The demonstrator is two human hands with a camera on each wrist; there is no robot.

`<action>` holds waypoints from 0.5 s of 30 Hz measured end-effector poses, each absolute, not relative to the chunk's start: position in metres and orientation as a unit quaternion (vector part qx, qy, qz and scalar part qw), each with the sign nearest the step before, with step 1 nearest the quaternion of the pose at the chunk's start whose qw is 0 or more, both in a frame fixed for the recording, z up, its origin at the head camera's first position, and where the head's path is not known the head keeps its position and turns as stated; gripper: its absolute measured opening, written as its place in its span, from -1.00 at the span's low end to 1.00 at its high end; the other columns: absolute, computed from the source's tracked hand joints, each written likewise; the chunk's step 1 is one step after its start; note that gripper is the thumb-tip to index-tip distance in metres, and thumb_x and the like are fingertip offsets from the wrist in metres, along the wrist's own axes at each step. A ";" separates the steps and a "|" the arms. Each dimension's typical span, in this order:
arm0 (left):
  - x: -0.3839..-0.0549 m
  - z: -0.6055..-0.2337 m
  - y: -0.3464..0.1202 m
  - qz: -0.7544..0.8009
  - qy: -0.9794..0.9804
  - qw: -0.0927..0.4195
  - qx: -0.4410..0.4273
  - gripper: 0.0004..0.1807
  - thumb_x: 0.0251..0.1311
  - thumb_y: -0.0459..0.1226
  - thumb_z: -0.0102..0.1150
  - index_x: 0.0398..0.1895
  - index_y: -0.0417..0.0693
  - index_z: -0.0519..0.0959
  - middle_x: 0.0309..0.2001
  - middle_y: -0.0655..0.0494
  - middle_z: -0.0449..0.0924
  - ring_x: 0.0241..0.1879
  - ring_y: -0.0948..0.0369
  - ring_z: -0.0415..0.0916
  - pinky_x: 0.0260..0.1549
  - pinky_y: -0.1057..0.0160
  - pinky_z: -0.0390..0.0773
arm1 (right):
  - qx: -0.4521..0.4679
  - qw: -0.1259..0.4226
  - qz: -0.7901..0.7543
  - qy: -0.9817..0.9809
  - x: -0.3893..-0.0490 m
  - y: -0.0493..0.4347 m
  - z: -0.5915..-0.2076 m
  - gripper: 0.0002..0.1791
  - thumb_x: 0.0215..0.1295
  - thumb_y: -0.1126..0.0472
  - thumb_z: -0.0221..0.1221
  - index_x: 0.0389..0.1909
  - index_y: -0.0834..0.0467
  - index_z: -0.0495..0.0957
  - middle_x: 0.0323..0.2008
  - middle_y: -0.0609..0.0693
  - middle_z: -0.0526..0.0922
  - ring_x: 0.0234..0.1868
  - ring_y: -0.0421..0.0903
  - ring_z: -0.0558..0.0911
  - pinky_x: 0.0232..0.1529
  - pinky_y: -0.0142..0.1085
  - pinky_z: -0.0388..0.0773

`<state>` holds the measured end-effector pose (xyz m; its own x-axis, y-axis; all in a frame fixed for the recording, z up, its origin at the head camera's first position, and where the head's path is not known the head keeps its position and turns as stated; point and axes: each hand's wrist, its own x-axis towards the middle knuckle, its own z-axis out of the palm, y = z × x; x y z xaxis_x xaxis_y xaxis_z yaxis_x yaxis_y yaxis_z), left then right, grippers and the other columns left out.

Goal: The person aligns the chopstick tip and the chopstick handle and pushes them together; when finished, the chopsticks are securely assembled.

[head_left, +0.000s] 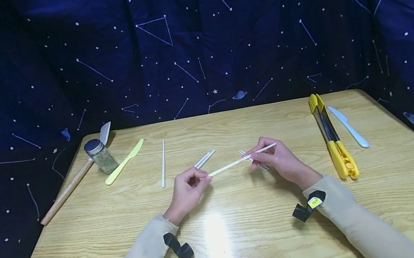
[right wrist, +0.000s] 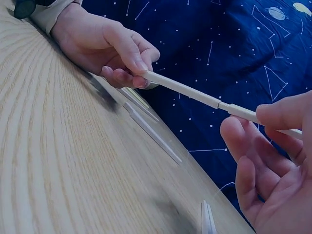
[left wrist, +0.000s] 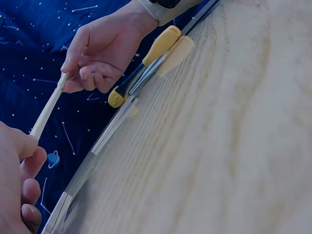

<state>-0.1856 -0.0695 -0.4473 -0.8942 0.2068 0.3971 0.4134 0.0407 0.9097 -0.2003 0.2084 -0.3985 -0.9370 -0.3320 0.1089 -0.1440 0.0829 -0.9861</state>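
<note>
Between both hands, above the table, runs a thin white chopstick (head_left: 229,167) in two sections. A narrower joint between the sections shows in the right wrist view, where the chopstick (right wrist: 185,90) slants down to the right. My left hand (head_left: 186,192) pinches one end between thumb and fingers. My right hand (head_left: 282,162) pinches the other section just past the joint, and its far end sticks out beyond the fingers. On the table behind the hands lies a pair of white sticks (head_left: 204,159). Another pair of white sticks (head_left: 264,167) lies partly hidden behind my right hand.
A single white stick (head_left: 162,163) lies left of the hands. Farther left are a yellow knife (head_left: 125,161), a glass spice jar (head_left: 103,157) with a dark lid, and a wooden-handled spatula (head_left: 73,187). To the right lie yellow-and-black tongs (head_left: 333,139) and a blue knife (head_left: 348,126).
</note>
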 end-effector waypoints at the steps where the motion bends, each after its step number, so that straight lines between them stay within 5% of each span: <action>1: -0.186 -0.447 -0.069 -0.659 -0.716 0.081 -0.216 -0.88 0.05 -0.57 0.24 -0.48 -0.22 0.62 -0.37 -0.27 0.61 -0.59 0.38 0.27 -0.59 0.48 0.26 | -0.164 0.071 -0.661 0.729 -0.200 0.208 -0.399 -0.89 0.34 0.37 0.09 -0.39 0.14 0.46 -0.28 -0.11 0.74 -0.41 -0.21 0.67 -0.30 -0.39 0.52; 15: -0.172 -0.427 -0.066 -0.651 -0.728 0.050 -0.209 -0.94 0.04 -0.62 0.18 -0.45 -0.40 0.59 -0.35 -0.33 0.60 -0.59 0.36 0.26 -0.59 0.48 0.25 | -0.186 0.089 -0.685 0.699 -0.200 0.206 -0.401 -0.82 0.36 0.38 0.04 -0.40 0.08 0.45 -0.30 -0.17 0.75 -0.41 -0.26 0.69 -0.32 -0.40 0.50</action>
<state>-0.1722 -0.0655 -0.4265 -0.9078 0.2384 0.3451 0.3694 0.0646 0.9270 -0.2003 0.2057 -0.4013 -0.9155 -0.3806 0.1306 -0.1379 -0.0082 -0.9904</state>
